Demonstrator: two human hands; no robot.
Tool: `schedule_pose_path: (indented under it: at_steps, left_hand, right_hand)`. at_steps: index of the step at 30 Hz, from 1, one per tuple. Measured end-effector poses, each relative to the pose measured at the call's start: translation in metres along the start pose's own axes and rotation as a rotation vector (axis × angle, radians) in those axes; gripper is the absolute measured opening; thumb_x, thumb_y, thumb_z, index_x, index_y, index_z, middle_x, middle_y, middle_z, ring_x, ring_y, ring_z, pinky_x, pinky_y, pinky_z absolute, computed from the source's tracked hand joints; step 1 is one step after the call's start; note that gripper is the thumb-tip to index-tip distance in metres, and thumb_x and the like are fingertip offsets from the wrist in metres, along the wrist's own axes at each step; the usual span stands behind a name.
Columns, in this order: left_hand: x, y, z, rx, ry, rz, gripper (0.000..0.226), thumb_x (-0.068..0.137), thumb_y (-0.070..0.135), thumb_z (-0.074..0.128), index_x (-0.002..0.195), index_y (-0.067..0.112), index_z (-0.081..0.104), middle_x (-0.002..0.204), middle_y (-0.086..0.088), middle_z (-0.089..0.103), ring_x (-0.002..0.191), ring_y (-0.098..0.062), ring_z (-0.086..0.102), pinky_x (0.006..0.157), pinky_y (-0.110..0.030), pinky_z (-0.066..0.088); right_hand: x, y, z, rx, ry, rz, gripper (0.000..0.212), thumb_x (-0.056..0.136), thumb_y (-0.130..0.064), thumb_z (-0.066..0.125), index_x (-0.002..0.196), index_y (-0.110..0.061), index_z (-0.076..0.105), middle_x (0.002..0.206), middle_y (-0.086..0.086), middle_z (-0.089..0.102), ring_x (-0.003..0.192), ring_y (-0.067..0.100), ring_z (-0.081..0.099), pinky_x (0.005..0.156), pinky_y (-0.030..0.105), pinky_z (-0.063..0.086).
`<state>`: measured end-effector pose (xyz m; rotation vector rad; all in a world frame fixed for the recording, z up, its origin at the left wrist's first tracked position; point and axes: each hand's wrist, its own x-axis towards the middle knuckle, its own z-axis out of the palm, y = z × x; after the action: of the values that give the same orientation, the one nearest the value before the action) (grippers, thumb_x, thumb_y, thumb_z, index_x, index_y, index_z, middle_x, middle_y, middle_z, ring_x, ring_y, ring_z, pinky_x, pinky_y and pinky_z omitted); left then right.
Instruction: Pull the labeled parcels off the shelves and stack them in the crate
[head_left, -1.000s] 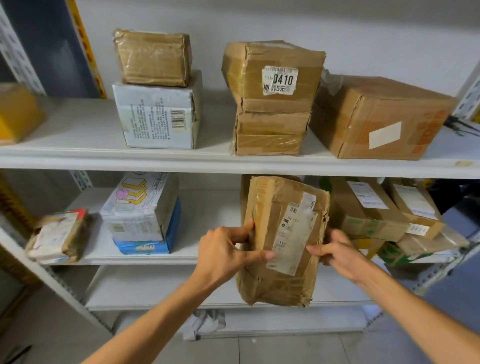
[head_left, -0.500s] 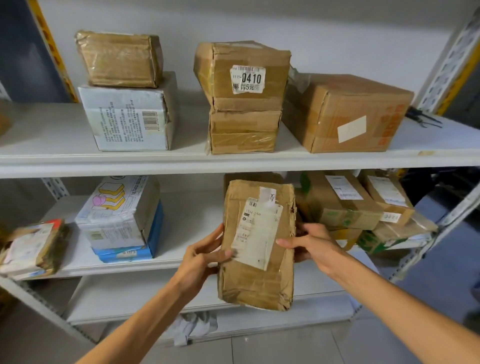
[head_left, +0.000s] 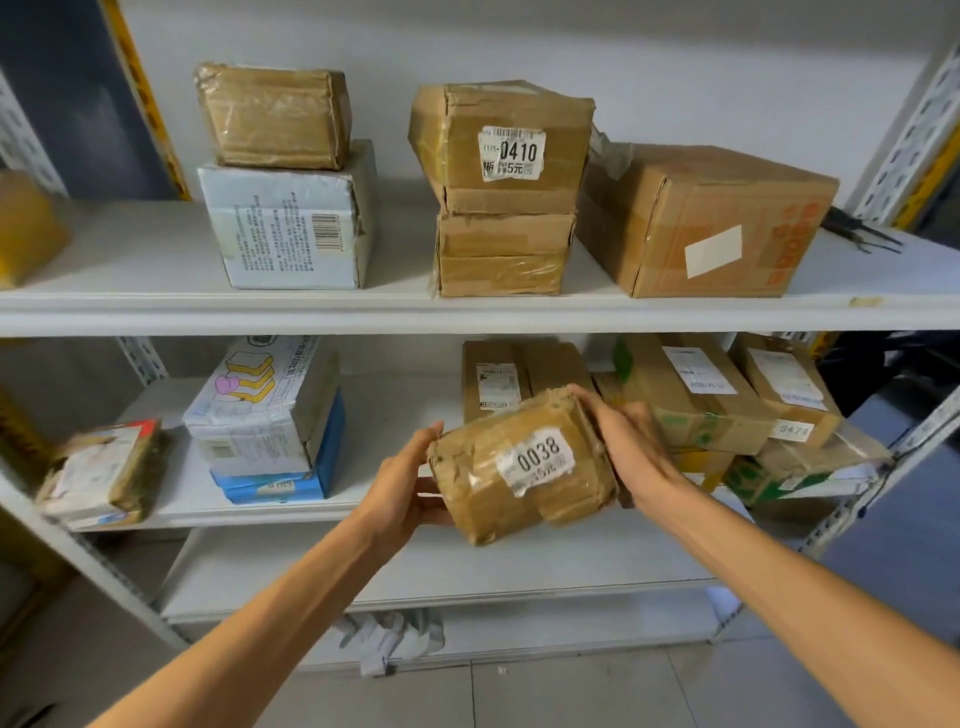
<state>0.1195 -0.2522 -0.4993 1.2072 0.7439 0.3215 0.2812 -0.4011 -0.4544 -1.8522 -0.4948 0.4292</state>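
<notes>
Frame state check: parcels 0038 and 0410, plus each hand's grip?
0038 parcel, in the air, tilted, held at both ends.
0410 parcel, on top shelf, stacked on a brown box.
Left grip, curled on 0038 parcel's left end.
Right grip, curled over its right end.

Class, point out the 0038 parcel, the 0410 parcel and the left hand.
0038 parcel (head_left: 524, 465): head view, its label.
0410 parcel (head_left: 506, 153): head view, its label.
left hand (head_left: 400, 483): head view, back of hand.

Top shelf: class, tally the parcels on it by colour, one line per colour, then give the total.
Brown parcels: 4, if the lower middle one is a single box
White parcels: 1
Yellow parcels: 1, cut off at the left edge
Total: 6
</notes>
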Motion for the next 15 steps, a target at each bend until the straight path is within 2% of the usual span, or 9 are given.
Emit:
schedule_pose_path:
  at_steps: [2,4,6,9,10,12,15]
  left_hand:
    - [-0.004,0.007,0.003,0.025,-0.013,-0.003,0.053,0.085,0.061,0.051,0.095,0.013,0.072,0.091,-0.012,0.072,0.073,-0.027,0.07,0.058,-0.034,0.056]
    - [-0.008,0.014,0.003,0.099,-0.034,-0.017,0.075,0.071,0.073,0.051,0.108,0.011,0.07,0.095,-0.017,0.073,0.077,-0.029,0.073,0.061,-0.032,0.057]
    - [-0.012,0.022,0.002,0.173,-0.066,-0.034,0.086,0.065,0.079,0.048,0.112,0.011,0.069,0.089,-0.021,0.074,0.079,-0.03,0.073,0.066,-0.032,0.058]
    - [-0.018,0.035,0.001,0.251,-0.098,-0.012,0.097,0.063,0.087,0.043,0.111,0.007,0.068,0.087,-0.024,0.072,0.082,-0.031,0.073,0.076,-0.037,0.058]
    - [-0.018,0.04,0.002,0.289,-0.099,0.016,0.099,0.062,0.09,0.043,0.112,0.007,0.068,0.087,-0.023,0.073,0.082,-0.031,0.073,0.077,-0.038,0.058]
    - [-0.017,0.049,0.004,0.386,-0.076,0.079,0.103,0.057,0.091,0.047,0.113,0.008,0.067,0.084,-0.02,0.074,0.078,-0.028,0.074,0.073,-0.034,0.058]
    - [-0.015,0.06,0.007,0.499,-0.059,0.1,0.101,0.053,0.087,0.048,0.112,0.007,0.068,0.079,-0.015,0.075,0.071,-0.024,0.074,0.065,-0.028,0.058]
  right_hand:
    - [0.002,-0.002,-0.001,-0.007,0.013,0.035,0.061,0.085,-0.066,0.05,0.08,-0.009,0.069,0.073,0.006,0.072,0.076,0.024,0.069,0.076,0.033,0.053]
    - [-0.001,0.0,-0.003,0.016,-0.031,0.059,0.062,0.084,-0.071,0.044,0.079,-0.017,0.075,0.078,0.001,0.075,0.084,0.023,0.07,0.09,0.04,0.052]
    - [-0.006,0.001,-0.006,0.07,-0.079,0.081,0.066,0.077,-0.079,0.045,0.087,-0.023,0.077,0.088,-0.002,0.076,0.094,0.021,0.069,0.099,0.045,0.047]
    - [-0.014,-0.007,-0.008,0.174,-0.136,0.057,0.062,0.068,-0.078,0.047,0.103,-0.033,0.071,0.115,-0.001,0.07,0.116,0.022,0.058,0.109,0.051,0.036]
    - [-0.015,-0.011,-0.009,0.172,-0.147,0.055,0.058,0.066,-0.079,0.049,0.101,-0.038,0.069,0.118,-0.002,0.068,0.117,0.023,0.056,0.109,0.053,0.036]
    - [-0.018,-0.016,-0.011,0.131,-0.172,0.063,0.051,0.062,-0.082,0.053,0.093,-0.043,0.067,0.107,-0.005,0.07,0.11,0.024,0.058,0.102,0.054,0.044]
    - [-0.019,-0.019,-0.013,0.076,-0.153,0.098,0.06,0.058,-0.081,0.052,0.093,-0.035,0.066,0.092,-0.004,0.072,0.098,0.024,0.063,0.087,0.048,0.056]
